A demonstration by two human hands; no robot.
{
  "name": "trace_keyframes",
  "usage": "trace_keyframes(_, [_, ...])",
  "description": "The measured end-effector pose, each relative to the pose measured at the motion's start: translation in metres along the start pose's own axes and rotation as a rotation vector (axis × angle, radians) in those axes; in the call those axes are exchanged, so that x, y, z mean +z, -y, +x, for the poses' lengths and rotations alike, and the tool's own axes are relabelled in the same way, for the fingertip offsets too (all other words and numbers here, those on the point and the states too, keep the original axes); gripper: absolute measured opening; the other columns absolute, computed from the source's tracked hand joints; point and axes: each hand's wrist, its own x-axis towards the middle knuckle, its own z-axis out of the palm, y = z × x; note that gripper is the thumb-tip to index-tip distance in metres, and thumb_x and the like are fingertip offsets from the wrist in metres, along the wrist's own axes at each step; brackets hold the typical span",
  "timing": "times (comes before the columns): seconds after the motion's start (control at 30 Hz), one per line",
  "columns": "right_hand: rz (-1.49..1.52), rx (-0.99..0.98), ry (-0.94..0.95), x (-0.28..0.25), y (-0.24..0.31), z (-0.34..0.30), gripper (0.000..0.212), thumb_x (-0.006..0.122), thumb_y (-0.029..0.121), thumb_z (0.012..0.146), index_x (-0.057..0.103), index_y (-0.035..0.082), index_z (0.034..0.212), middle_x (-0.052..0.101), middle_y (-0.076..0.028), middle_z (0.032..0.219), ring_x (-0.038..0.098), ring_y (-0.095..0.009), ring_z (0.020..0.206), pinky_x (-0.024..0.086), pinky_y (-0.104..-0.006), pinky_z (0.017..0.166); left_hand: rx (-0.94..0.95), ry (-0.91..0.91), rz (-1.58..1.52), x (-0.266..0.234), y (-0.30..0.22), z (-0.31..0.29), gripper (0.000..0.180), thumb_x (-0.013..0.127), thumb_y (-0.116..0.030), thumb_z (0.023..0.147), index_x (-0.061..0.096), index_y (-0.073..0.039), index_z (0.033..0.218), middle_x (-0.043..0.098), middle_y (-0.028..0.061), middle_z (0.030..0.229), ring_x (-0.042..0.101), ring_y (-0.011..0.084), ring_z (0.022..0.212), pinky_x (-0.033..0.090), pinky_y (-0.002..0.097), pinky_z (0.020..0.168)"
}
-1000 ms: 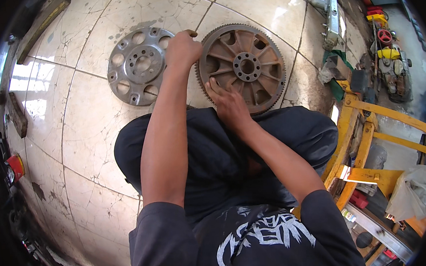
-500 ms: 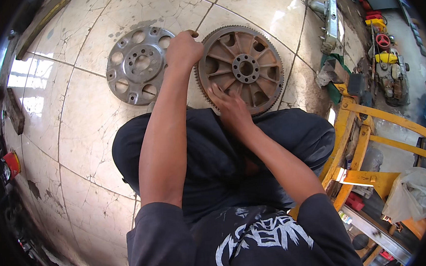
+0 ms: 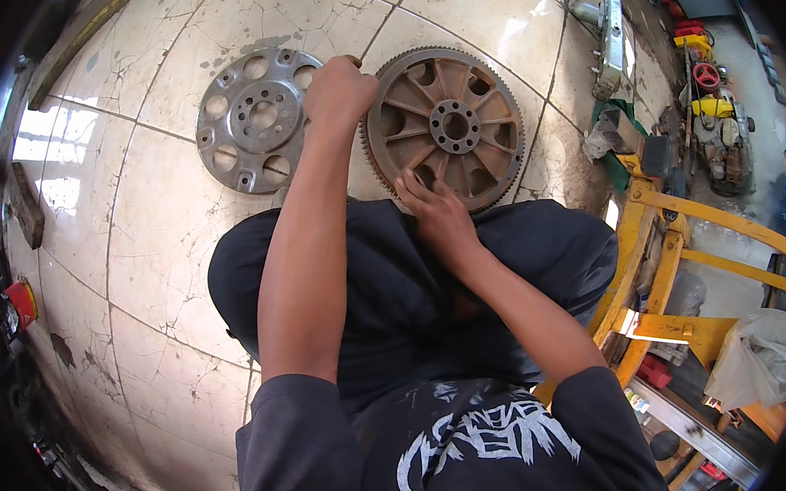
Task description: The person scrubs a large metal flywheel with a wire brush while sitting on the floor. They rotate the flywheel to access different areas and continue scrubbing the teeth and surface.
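Gripping a tool handle in its closed fist at top centre, the left hand (image 3: pixel 339 91) has barely shifted, while the right hand (image 3: pixel 441 216) still presses narrow fingers on the rusty toothed flywheel (image 3: pixel 444 125), beside the grey flexplate (image 3: pixel 255 121), so work continues

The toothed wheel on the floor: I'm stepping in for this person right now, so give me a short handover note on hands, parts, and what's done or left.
Left hand: closed in a grip at the upper left rim of the rusty toothed wheel; what it holds is hidden.
Right hand: fingers resting on the wheel's near edge.
The wheel lies flat on the tiled floor. The grey holed plate lies beside it, untouched.
Done: nothing visibly removed.
Left: work on the rim is ongoing.
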Motion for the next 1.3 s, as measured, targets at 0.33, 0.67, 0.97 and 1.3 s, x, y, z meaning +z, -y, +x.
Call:
trace_keyframes(0.33, [0.04,-0.003,-0.064,0.004,-0.001,0.039,0.061,0.054,-0.005,0.086,0.062,0.005,0.146,0.062,-0.014,0.15,0.068,-0.04,0.108,0.054,-0.0451,0.102,-0.006,0.044,0.024,0.003,-0.006,-0.002,0.049,0.065,-0.025,0.084,0.076,-0.015,0.131,0.075,0.0232,0.123,0.07,0.0395,0.12,0.053,0.0469,0.107])
trace_keyframes(0.67, [-0.001,0.04,-0.007,-0.001,0.001,0.001,0.059,0.055,-0.003,0.088,0.061,0.006,0.146,0.061,-0.013,0.152,0.067,-0.036,0.118,0.053,-0.043,0.105,0.023,0.053,0.02,-0.001,-0.01,-0.003,0.049,0.064,-0.024,0.084,0.076,-0.011,0.131,0.074,0.0243,0.125,0.069,0.0403,0.121,0.053,0.0471,0.107])
trace_keyframes(0.97, [-0.045,0.039,-0.123,0.011,0.004,0.028,0.055,0.05,0.0,0.093,0.059,0.004,0.147,0.059,-0.016,0.152,0.064,-0.032,0.13,0.051,-0.0432,0.107,0.035,0.069,-0.013,-0.006,-0.019,-0.008,0.051,0.063,-0.024,0.084,0.075,-0.009,0.131,0.074,0.0249,0.124,0.07,0.04,0.121,0.054,0.047,0.106])
trace_keyframes(1.3, [-0.104,0.068,-0.107,0.008,0.014,-0.009,0.054,0.052,0.002,0.093,0.063,0.011,0.145,0.06,-0.008,0.153,0.075,-0.026,0.11,0.052,-0.0475,0.105,0.035,0.083,-0.04,-0.01,-0.017,-0.012,0.051,0.065,-0.025,0.085,0.074,-0.008,0.132,0.074,0.0254,0.124,0.07,0.0404,0.12,0.054,0.0467,0.105])
